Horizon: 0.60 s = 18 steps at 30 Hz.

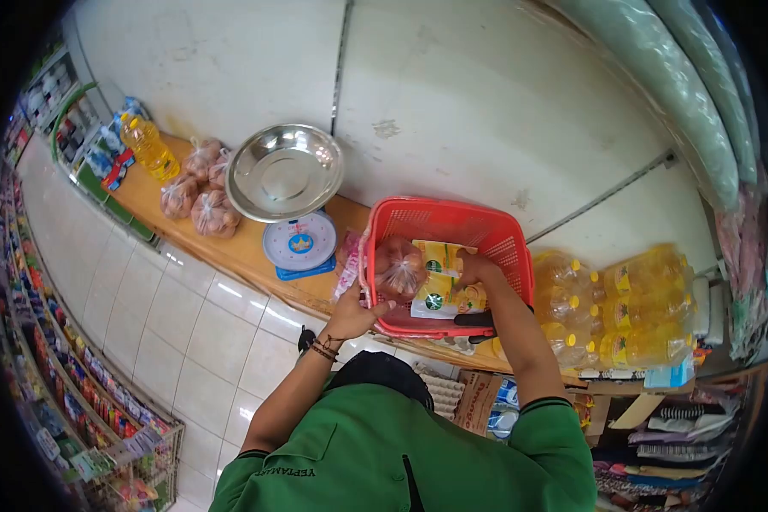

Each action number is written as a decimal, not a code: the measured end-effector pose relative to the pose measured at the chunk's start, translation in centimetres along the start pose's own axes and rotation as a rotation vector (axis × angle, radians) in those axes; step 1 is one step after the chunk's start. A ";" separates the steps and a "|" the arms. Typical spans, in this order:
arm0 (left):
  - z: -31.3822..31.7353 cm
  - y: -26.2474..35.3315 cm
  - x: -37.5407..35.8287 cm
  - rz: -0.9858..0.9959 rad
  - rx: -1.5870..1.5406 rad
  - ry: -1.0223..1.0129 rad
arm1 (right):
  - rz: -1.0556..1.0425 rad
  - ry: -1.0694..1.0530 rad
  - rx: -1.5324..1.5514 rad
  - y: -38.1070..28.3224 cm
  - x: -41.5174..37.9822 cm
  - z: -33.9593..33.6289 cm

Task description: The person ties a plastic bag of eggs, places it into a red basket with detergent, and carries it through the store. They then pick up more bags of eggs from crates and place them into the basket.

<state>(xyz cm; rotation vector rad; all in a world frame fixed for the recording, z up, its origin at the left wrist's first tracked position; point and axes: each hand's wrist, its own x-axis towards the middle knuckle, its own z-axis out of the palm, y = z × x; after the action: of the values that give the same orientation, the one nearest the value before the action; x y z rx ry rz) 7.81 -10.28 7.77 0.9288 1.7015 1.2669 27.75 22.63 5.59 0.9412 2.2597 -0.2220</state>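
Observation:
A red plastic basket (452, 207) stands on the wooden counter in front of me. My left hand (356, 316) grips its near left corner, with the thumb over the rim. Inside the basket, on the left, lies a clear bag of eggs (399, 268), knotted at the top. Beside it are yellow-and-white pouches (435, 299). Reaching over the right side, my right hand (480, 270) is closed at the edge of a pouch, its fingertips partly hidden. A pink plastic package (347, 270) sits against the basket's left side, close to my left hand.
A scale (300, 243) with a steel pan (285, 173) stands left of the basket. Further left are several egg bags (214, 213) and yellow oil bottles (149, 148). Packed oil bottles (644, 299) stand on the right. Egg trays (439, 391) are below the counter.

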 end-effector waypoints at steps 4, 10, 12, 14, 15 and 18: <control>-1.0 1.9 -1.7 -0.118 -0.108 -0.040 | 0.017 0.040 -0.206 -0.4 -1.3 0.3; -11.7 -5.6 -0.3 -0.005 -0.215 0.535 | -0.102 0.218 0.004 0.9 -3.3 -3.0; -18.5 -10.8 2.8 0.028 0.012 0.920 | -0.126 0.292 0.145 -1.9 -6.4 -6.2; -25.7 -12.9 4.8 -0.027 0.312 1.141 | -0.118 0.362 0.285 -4.7 -9.8 -8.4; -28.8 -13.3 5.9 -0.055 0.456 1.191 | -0.152 0.434 0.484 -6.3 -11.1 -9.4; -34.0 -13.6 9.5 -0.210 0.650 1.235 | -0.210 0.602 0.776 -10.6 -13.1 -11.3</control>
<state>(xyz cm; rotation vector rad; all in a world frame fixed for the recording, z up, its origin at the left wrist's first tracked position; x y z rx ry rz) -28.23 -17.79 -1.07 0.1736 3.1925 1.2081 21.43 11.90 21.57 1.2689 2.8885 -1.0952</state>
